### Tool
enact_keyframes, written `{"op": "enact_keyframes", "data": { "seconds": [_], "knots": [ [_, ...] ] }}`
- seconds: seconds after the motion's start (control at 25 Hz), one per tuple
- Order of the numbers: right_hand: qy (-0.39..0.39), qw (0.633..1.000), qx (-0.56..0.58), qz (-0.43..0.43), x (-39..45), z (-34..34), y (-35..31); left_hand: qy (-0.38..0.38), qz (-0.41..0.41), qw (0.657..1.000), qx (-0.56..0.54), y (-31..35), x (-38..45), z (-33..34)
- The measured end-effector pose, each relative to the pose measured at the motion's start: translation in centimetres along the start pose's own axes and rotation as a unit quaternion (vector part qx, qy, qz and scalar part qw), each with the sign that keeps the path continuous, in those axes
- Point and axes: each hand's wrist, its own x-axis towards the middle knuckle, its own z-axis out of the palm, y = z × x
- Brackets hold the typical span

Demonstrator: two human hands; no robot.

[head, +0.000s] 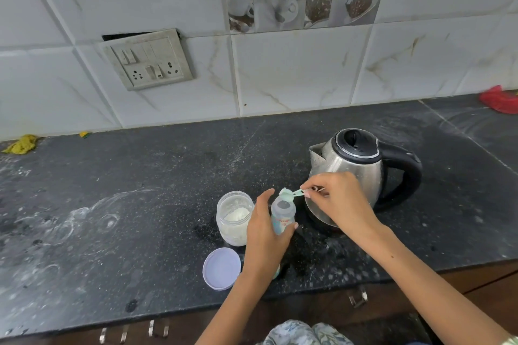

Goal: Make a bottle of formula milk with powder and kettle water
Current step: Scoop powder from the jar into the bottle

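fingers of the left hand (266, 235) are wrapped around the baby bottle (283, 214), thumb on the near-right side and the rest curled behind, clamping it upright on the dark counter (140, 204). the bottle's mouth is open and faces up, just above those fingers. right hand (339, 199) pinches the handle of a pale green scoop (288, 194) between thumb and forefinger, the other fingers loosely curled; the scoop's bowl sits tilted right at the bottle's rim, out past the fingertips toward the left hand. whether powder is falling from it cannot be told.

just beyond the back of the left hand stands the open powder jar (235, 217), white powder inside, close to the knuckles. its lilac lid (221, 267) lies flat beside the left wrist, nearer the counter edge. behind the right hand, partly hidden by it, stands the steel kettle (361, 165), lid down, black handle pointing away from both hands.
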Motion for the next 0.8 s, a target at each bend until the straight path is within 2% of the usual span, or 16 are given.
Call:
{"op": "enact_keyframes", "data": {
  "seconds": [0.2, 0.32, 0.48, 0.64, 0.8],
  "knots": [
    [-0.006, 0.989, 0.144, 0.027, -0.4, 1.1, -1.8, 0.09, 0.013, 0.996, -0.003, -0.4, -2.7, -4.0],
    [-0.028, 0.985, 0.169, 0.012, 0.0, 3.6, -3.7, 0.119, -0.002, 0.993, -0.023, -0.9, -4.1, -5.8],
    [-0.028, 0.99, 0.14, -0.01, 0.5, 7.1, -5.0, 0.144, -0.012, 0.989, -0.027, -1.5, -5.2, -7.0],
    [-0.044, 0.997, 0.053, -0.029, 0.7, 9.6, -5.4, 0.142, -0.016, 0.989, -0.022, -1.7, -6.0, -7.4],
    [-0.034, 0.996, 0.082, -0.025, 0.3, 9.8, -5.4, 0.127, -0.006, 0.992, -0.022, -1.5, -6.2, -6.7]
  ]
}}
